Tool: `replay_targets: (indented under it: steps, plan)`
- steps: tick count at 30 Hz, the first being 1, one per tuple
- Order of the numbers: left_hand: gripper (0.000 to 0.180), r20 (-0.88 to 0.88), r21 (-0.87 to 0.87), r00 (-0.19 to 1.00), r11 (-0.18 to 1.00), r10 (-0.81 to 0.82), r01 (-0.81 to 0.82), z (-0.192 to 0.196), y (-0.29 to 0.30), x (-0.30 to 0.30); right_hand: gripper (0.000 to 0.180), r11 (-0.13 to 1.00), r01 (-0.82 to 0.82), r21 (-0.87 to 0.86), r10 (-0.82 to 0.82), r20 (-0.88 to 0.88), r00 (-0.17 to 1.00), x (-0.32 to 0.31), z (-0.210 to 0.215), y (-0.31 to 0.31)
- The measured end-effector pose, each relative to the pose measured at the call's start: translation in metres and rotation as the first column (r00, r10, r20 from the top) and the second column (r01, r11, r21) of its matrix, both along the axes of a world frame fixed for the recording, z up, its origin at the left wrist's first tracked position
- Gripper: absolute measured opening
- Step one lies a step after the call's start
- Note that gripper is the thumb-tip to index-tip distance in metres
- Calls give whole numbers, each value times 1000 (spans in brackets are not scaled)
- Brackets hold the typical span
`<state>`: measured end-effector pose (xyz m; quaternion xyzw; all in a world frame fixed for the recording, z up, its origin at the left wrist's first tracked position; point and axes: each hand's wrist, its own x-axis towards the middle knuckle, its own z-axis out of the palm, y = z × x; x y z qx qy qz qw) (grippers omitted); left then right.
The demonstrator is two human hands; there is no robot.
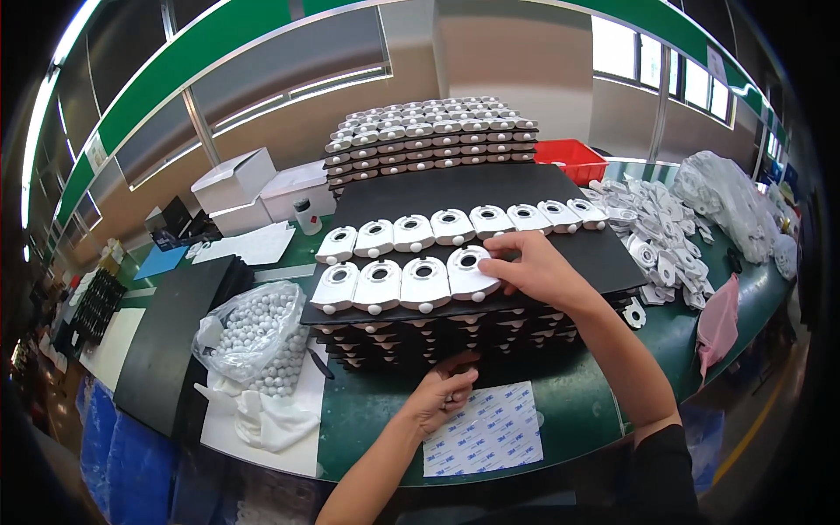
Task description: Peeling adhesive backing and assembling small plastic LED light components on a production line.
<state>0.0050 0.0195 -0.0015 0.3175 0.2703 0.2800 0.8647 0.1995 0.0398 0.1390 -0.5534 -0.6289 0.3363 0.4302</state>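
Note:
My right hand (535,269) pinches the right edge of a white plastic housing (472,284) with a round dark hole and a small white ball at its front. This housing ends the front row on a black board (516,193), beside several like it. Behind lies a second row of white housings (411,234). Below the board's front edge, my left hand (443,395) is closed, its fingers curled. Whatever it may hold is hidden. It sits by the stacked layers and the left edge of a white sheet with blue print (484,430).
Layered boards of housings (429,131) stand at the back, beside a red bin (573,162). Loose white parts (661,241) heap at the right, near a pink cloth (717,325). At left are a bag of white balls (262,337), a white glove (271,420) and black boards (179,337).

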Motion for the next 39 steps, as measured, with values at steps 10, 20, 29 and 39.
replay_targets:
  steps: [10, 20, 29, 39]
  plan:
    - [19, -63, -49, 998, 999, -7, 4, -4, 7, -7, 26, 598, 486, 637, -494, -185, 850, 73, -39, -76]
    - [27, -87, 19, 996, 999, -37, 39, -6, -1, 4, 38, 778, 443, 445, -610, 702, 366, 170, -160, -153]
    - [29, -20, 28, 1000, 1000, 8, -7, -1, -2, 0, 32, 976, 211, 61, -208, 559, 802, 106, -110, -183]
    - [21, -15, 77, 1000, 997, 13, -12, 7, -3, 4, 22, 995, 93, 32, -78, 830, 552, 101, -90, -182]
